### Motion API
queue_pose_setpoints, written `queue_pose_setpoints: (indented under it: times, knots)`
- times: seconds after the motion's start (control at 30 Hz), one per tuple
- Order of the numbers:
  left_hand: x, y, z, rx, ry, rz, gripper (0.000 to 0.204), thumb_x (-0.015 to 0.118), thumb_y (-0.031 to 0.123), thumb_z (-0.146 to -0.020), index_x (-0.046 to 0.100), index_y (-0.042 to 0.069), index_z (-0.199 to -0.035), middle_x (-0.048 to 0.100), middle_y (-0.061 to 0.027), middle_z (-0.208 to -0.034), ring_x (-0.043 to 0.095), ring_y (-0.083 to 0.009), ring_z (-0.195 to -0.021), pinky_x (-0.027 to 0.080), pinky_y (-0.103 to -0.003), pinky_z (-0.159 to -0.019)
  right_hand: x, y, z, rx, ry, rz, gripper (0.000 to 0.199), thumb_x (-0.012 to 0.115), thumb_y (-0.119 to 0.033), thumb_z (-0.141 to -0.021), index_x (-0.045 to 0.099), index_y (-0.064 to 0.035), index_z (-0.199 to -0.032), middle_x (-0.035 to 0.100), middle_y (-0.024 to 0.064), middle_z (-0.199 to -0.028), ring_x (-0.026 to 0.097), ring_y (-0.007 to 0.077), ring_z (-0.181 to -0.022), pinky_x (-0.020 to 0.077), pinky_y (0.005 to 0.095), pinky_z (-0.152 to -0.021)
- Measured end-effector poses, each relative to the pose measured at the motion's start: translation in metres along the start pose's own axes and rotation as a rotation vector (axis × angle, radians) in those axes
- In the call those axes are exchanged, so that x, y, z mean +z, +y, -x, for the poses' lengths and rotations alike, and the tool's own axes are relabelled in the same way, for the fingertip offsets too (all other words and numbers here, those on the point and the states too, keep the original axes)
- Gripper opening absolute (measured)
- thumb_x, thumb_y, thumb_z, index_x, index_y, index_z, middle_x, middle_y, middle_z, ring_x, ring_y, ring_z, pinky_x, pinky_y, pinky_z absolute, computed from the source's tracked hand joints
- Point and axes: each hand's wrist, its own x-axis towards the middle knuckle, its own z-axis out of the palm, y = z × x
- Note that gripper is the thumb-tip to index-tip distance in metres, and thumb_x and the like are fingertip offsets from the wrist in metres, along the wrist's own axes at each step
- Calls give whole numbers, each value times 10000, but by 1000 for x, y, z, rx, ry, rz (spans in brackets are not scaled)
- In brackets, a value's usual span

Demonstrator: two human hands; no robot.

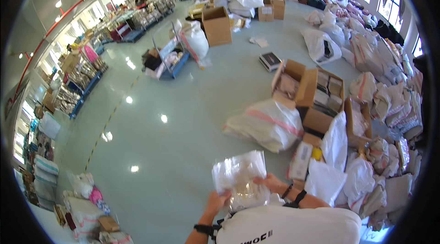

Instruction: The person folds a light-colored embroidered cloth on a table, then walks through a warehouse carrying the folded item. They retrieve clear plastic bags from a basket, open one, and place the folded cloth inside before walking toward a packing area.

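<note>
Between my two hands is a sheaf of clear plastic bags (240,170), held upright in front of my white top and catching the light. My left hand (217,202) pinches its lower left edge. On the right side, my right hand (273,183) grips it with the thumb lying over the front. Dark bands circle both wrists. Whether the bags have anything inside, I cannot tell.
A white sack with a pink stripe (268,124) lies ahead to the right, beside open cardboard boxes (308,89). Piled sacks (389,97) line the right side. A blue trolley (174,65) stands farther off, near a tall carton (217,27). Two people stand far back.
</note>
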Motion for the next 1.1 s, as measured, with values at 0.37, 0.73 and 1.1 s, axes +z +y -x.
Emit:
queue_pose_setpoints:
  times: [0.37,0.73,1.1]
  knots:
    - [-128,180,-278,7,-67,345,242,655,120,-875,617,23,-1094,649,-54,-1016,608,-151,-870,497,-299,-751,15,-274,-292,-341,-90,256,534,744,-466,-829,683,-8,-1096,674,29,-939,589,104,-870,500,317,-774]
    - [-164,410,-591,162,-411,-215,175,715,121,-846,684,35,-995,667,-22,-909,611,-136,-809,495,-292,-729,-40,-428,-448,-368,325,-223,470,724,-385,-861,677,-13,-1145,656,-7,-1002,574,91,-911,495,306,-796]
    - [-62,554,-907,-94,-569,-263,243,747,110,-806,685,9,-1017,675,-39,-876,607,-132,-755,475,-278,-657,-235,-588,-648,-170,418,-223,421,710,-386,-861,681,33,-893,599,-29,-770,531,100,-709,453,338,-602]
